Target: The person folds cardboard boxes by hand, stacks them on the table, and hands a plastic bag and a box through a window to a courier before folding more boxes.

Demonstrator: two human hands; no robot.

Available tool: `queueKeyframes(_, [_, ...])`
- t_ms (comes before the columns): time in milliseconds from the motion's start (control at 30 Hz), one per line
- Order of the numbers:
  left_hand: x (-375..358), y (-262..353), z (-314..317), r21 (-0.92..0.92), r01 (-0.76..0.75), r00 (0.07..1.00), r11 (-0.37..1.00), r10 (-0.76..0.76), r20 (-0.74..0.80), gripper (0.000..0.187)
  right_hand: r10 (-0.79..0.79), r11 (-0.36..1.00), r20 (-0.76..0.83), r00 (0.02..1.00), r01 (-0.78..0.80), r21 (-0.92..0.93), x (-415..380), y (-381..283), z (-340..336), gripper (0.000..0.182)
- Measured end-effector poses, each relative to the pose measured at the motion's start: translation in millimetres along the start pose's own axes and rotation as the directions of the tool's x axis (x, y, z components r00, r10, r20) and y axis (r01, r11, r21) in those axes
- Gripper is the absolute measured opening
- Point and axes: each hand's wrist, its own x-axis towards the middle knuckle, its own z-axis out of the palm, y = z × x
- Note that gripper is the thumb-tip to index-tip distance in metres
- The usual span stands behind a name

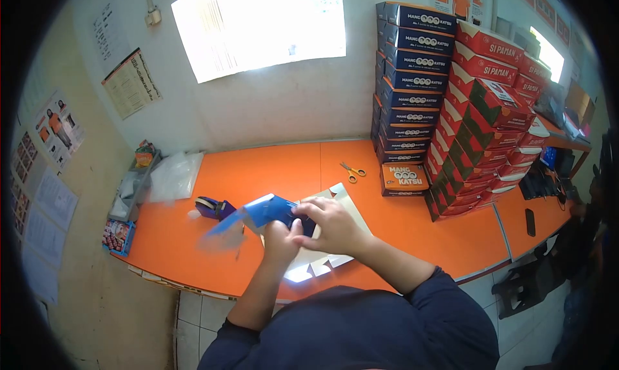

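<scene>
In front of me my left hand [280,242] and my right hand [330,225] are close together over the table. Between them is a blue, sheet-like piece of packaging [274,210], with a dark part under my fingers. Its left end is smeared by motion, so its exact kind does not show. My left fingers are closed on its lower side, and the right hand grips it from above, thumb near the left thumb. Beneath lies a flat, cream-coloured unfolded box [348,209] with cut flaps. A purple tape dispenser [215,208] stands left of the hands.
Yellow-handled scissors [353,171] lie near the back of the orange table [258,167]. Dark blue boxes [419,60] and red boxes [487,67] rise in tall stacks at right. Clear plastic bags [175,176] and a grey tray [132,193] are at left; a phone [530,222] is far right.
</scene>
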Motion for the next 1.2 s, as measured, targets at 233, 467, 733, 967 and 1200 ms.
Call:
queueKeyframes(233, [-32.4, -24.0, 32.8, 0.694, 0.074, 0.975, 0.717, -0.198, 0.1, 0.043, 0.021, 0.987, -0.136, 0.99, -0.043, -0.156, 1.2, 44.1, 17.4, 0.005])
queueKeyframes(467, [-27.3, -58.8, 18.9, 0.404, -0.254, 0.964, 0.879, 0.192, 0.186, 0.033, 0.012, 1.0, -0.044, 0.999, -0.012, 0.0, -30.7, 33.3, 47.5, 0.008])
queueKeyframes(733, [-21.2, -29.8, 23.8, 0.091, -0.091, 0.995, 0.992, 0.087, 0.042, 0.017, 0.282, 0.952, 0.054, 0.958, -0.286, 0.107, -36.1, 35.2, 44.4, 0.008])
queueKeyframes(967, [-31.0, -39.2, 46.9, 0.675, 0.005, 0.814, 0.738, -0.395, 0.425, 0.03, 0.406, 0.649, 0.557, 0.724, -0.658, 0.381, -31.5, 119.4, 20.8, 0.026])
queueKeyframes(1200, [-20.1, 22.5, 13.0, 0.126, -0.043, 0.547, 0.991, -0.082, 0.833, 0.03, 0.021, 0.931, 0.871, 0.491, -0.328, 0.162, -65.3, 100.1, 63.9, 0.063])
